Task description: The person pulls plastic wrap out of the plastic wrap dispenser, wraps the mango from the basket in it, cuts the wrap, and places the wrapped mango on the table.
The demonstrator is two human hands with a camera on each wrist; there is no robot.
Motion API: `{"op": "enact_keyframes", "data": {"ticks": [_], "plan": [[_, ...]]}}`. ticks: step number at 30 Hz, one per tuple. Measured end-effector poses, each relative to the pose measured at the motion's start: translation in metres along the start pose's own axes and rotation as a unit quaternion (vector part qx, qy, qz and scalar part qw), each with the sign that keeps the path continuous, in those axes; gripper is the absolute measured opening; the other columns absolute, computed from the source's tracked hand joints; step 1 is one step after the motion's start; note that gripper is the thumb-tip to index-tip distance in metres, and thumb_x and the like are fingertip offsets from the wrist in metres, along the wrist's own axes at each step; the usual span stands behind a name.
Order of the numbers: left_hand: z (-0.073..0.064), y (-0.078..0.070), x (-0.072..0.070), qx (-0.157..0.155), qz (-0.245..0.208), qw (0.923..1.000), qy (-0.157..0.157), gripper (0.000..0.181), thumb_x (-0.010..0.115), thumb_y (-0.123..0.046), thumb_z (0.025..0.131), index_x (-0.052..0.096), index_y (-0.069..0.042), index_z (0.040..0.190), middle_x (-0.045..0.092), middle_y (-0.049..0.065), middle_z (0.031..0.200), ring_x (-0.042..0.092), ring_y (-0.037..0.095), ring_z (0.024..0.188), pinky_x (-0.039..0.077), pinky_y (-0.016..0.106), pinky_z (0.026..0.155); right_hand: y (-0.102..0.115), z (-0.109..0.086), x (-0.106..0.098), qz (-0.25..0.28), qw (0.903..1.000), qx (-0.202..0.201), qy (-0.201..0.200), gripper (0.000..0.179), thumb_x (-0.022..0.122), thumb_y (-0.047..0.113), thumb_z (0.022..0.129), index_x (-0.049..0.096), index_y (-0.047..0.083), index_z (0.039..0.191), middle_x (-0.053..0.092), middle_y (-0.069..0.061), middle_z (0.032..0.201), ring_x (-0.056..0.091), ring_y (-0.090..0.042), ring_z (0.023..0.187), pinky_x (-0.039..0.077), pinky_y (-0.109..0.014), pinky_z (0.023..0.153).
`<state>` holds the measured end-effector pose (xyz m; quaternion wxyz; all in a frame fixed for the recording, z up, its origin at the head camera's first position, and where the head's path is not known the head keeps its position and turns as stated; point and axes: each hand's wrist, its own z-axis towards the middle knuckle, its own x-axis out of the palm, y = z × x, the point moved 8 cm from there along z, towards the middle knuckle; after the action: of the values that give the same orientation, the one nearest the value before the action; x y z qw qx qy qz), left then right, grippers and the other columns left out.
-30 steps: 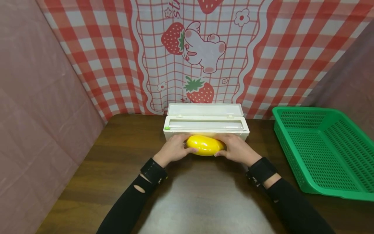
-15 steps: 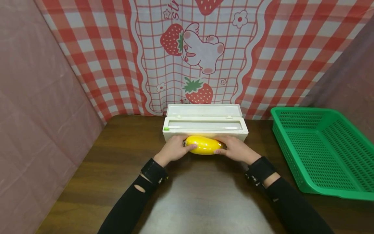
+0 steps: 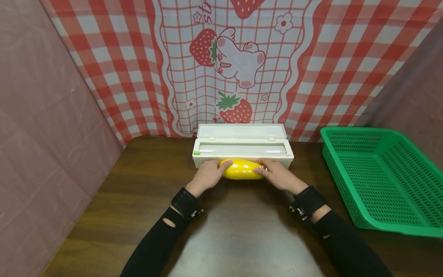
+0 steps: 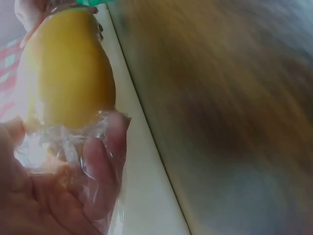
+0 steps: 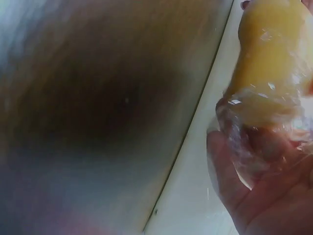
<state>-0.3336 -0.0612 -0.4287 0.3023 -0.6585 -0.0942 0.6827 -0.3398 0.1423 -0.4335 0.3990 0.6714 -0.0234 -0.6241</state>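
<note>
In the head view, a glossy yellow oblong fruit (image 3: 241, 169) lies crosswise between both hands, just in front of a white cling film dispenser (image 3: 243, 157). My left hand (image 3: 206, 176) grips its left end, thumb on the near upper side. The right end is held by my right hand (image 3: 281, 176), thumb likewise pressing on the fruit. Clear cling film (image 4: 73, 144) is bunched round the fruit's end among the left fingers in the left wrist view. Crinkled film (image 5: 264, 105) also wraps the other end in the right wrist view. The undersides of the fingers are partly hidden.
The dispenser's lid (image 3: 241, 131) stands raised at the back, and a green slider (image 3: 197, 152) sits at its left corner. A green perforated basket (image 3: 363, 207) stands on the right of the brown table (image 3: 145, 184). A checked cloth (image 3: 117, 65) hangs behind.
The fruit has turned slightly in the hands and shifted a little away from me. Both thumbs have moved up over it, and the left wrist has swung slightly to the right.
</note>
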Motion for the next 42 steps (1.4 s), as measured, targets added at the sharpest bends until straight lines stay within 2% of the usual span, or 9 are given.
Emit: {"op": "enact_keyframes", "data": {"ticks": [4, 12, 23, 29, 30, 34, 37, 39, 42], "plan": [[0.002, 0.000, 0.001, -0.023, 0.003, 0.9997, -0.009, 0.070, 0.014, -0.069, 0.090, 0.054, -0.015, 0.071, 0.051, 0.000, 0.060, 0.048, 0.018, 0.053, 0.037, 0.031, 0.052, 0.001, 0.001, -0.001, 0.000, 0.9999, 0.005, -0.010, 0.050, 0.034, 0.056, 0.094, 0.051, 0.016, 0.118, 0.053, -0.001, 0.090, 0.049, -0.019, 0.083, 0.041, -0.035, 0.074], [0.004, -0.001, 0.006, -0.056, 0.030, 0.9980, -0.008, 0.080, 0.002, -0.066, 0.091, 0.054, -0.014, 0.062, 0.050, 0.002, 0.057, 0.048, 0.020, 0.050, 0.038, 0.033, 0.050, 0.002, 0.004, -0.002, -0.009, 0.9997, 0.006, -0.021, 0.053, 0.027, 0.052, 0.097, 0.052, 0.012, 0.121, 0.052, -0.002, 0.089, 0.048, -0.020, 0.085, 0.038, -0.038, 0.076], [0.009, 0.005, 0.011, -0.084, 0.062, 0.9945, 0.009, 0.074, 0.005, -0.055, 0.097, 0.056, -0.012, 0.063, 0.047, 0.008, 0.062, 0.050, 0.023, 0.057, 0.039, 0.032, 0.051, 0.004, 0.007, 0.001, -0.016, 0.9997, 0.011, -0.013, 0.054, 0.024, 0.050, 0.099, 0.054, 0.010, 0.118, 0.053, -0.003, 0.090, 0.048, -0.021, 0.085, 0.038, -0.037, 0.077], [0.010, 0.009, 0.017, -0.117, 0.051, 0.9912, 0.035, 0.072, 0.006, -0.054, 0.096, 0.058, -0.012, 0.069, 0.050, 0.007, 0.064, 0.050, 0.023, 0.058, 0.040, 0.033, 0.050, 0.004, 0.007, 0.003, -0.006, 0.9997, 0.025, -0.004, 0.059, 0.023, 0.049, 0.099, 0.051, 0.006, 0.129, 0.057, -0.007, 0.108, 0.049, -0.022, 0.095, 0.038, -0.040, 0.088], [0.011, 0.008, 0.018, -0.107, 0.065, 0.9910, 0.046, 0.065, 0.009, -0.050, 0.098, 0.057, -0.013, 0.076, 0.051, 0.007, 0.065, 0.050, 0.024, 0.058, 0.041, 0.033, 0.050, 0.004, 0.007, 0.004, -0.003, 0.9996, 0.029, -0.001, 0.061, 0.023, 0.049, 0.099, 0.050, 0.004, 0.130, 0.057, -0.009, 0.110, 0.049, -0.022, 0.097, 0.038, -0.041, 0.090], [0.011, -0.002, 0.024, -0.030, 0.164, 0.9825, 0.084, 0.016, 0.050, -0.029, 0.093, 0.048, -0.015, 0.101, 0.056, 0.006, 0.077, 0.052, 0.025, 0.064, 0.043, 0.035, 0.052, 0.003, 0.008, 0.006, 0.008, 0.9990, 0.043, 0.006, 0.063, 0.021, 0.050, 0.099, 0.052, 0.003, 0.128, 0.058, -0.010, 0.111, 0.050, -0.022, 0.098, 0.037, -0.041, 0.091], [0.011, -0.006, 0.028, 0.017, 0.215, 0.9711, 0.102, 0.042, 0.070, -0.019, 0.078, 0.040, -0.017, 0.108, 0.056, 0.007, 0.086, 0.052, 0.026, 0.069, 0.043, 0.036, 0.054, 0.002, 0.009, 0.009, 0.006, 0.9988, 0.047, 0.013, 0.061, 0.019, 0.049, 0.100, 0.056, 0.004, 0.120, 0.057, -0.009, 0.097, 0.049, -0.022, 0.091, 0.038, -0.039, 0.086], [0.012, -0.004, 0.029, 0.013, 0.206, 0.9725, 0.108, 0.038, 0.067, -0.020, 0.081, 0.040, -0.017, 0.107, 0.056, 0.006, 0.085, 0.052, 0.024, 0.069, 0.043, 0.035, 0.056, 0.001, 0.010, 0.010, 0.002, 0.9986, 0.050, 0.018, 0.059, 0.018, 0.048, 0.100, 0.058, 0.005, 0.112, 0.054, -0.007, 0.086, 0.049, -0.021, 0.085, 0.038, -0.037, 0.081], [0.014, 0.008, 0.025, -0.058, 0.092, 0.9879, 0.110, 0.026, 0.046, -0.037, 0.093, 0.051, -0.013, 0.101, 0.061, -0.001, 0.073, 0.057, 0.020, 0.063, 0.043, 0.032, 0.060, -0.001, 0.011, 0.011, -0.001, 0.9979, 0.056, 0.033, 0.060, 0.015, 0.050, 0.100, 0.057, 0.006, 0.102, 0.047, -0.006, 0.074, 0.049, -0.020, 0.077, 0.037, -0.037, 0.076]]}}
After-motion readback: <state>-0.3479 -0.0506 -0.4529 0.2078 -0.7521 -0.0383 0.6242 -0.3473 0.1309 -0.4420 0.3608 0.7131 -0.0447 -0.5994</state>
